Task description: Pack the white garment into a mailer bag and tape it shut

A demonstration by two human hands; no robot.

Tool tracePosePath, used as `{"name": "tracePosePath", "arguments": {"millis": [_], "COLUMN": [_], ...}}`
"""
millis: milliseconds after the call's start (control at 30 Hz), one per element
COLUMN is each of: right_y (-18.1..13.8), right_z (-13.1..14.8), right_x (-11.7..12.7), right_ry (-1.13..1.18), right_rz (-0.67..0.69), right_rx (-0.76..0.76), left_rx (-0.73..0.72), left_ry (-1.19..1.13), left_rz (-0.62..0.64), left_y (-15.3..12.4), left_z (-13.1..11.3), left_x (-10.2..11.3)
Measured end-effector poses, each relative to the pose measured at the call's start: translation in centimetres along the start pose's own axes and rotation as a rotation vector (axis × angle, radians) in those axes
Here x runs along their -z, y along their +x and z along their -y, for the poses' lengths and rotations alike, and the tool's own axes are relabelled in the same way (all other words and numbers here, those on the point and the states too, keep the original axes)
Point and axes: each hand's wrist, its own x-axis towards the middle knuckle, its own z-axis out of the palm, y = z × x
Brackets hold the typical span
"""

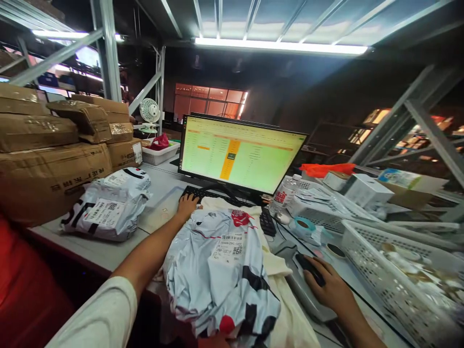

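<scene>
You're at the computer step, I'd judge, left hand [187,205] spread over the keyboard [191,192], right hand [326,281] curled round a dark mouse-like device [309,266], next move calling for eyes on the monitor [239,152], and there's your parcel [221,275] at six o'clock from it, label [229,249] up, long axis roughly eleven to five.

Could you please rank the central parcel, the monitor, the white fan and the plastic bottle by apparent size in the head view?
1. Central parcel
2. Monitor
3. White fan and plastic bottle: too alike to rank
</scene>
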Motion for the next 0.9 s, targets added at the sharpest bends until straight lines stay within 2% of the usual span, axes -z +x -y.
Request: {"name": "tracePosePath", "arguments": {"millis": [267, 600, 900], "right_y": [0.5, 0.3, -0.5], "right_z": [1.0, -0.1, 2.5], "right_x": [0.6, -0.3, 1.2], "right_ry": [0.042, 0.008, -0.135], "right_rz": [-0.023, -0.021, 0.036], "right_rx": [-0.001, 0.047, -0.111], "left_rx": [-0.021, -0.013, -0.016], "left_ry": [-0.034, -0.006, 0.015], "left_rz": [0.001, -0.003, 0.017], "left_y": [0.0, 0.1, -0.1], "left_z": [0.2, 0.2, 0.2], "left_x": [-0.2, -0.2, 0.3]}}
